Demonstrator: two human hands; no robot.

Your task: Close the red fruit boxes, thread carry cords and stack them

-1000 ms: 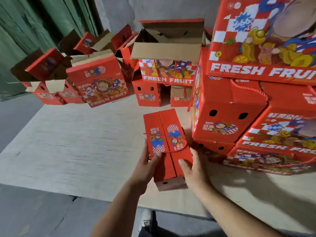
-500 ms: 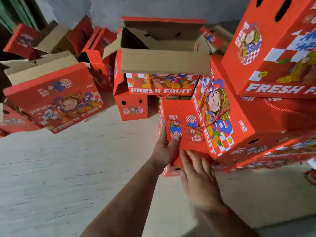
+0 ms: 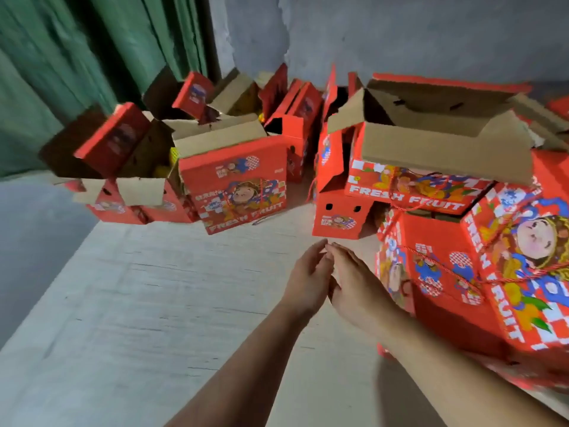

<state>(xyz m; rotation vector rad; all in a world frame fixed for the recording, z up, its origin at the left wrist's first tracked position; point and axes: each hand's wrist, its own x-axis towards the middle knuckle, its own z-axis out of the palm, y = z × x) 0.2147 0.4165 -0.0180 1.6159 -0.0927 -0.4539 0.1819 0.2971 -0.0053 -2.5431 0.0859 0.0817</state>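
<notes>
A pale wooden table (image 3: 154, 303) stretches to the left of both hands. To their right, close by, sits the stack of closed red boxes (image 3: 508, 272), where the corded box (image 3: 440, 272) held a second ago now rests, its red cord (image 3: 446, 269) across the top. Beyond the fingertips stands an open box with raised flaps (image 3: 431, 155), not yet closed. The left hand (image 3: 308, 278) and right hand (image 3: 354, 288) are now empty, fingers straight, nearly touching; likely reaching for the next box.
</notes>
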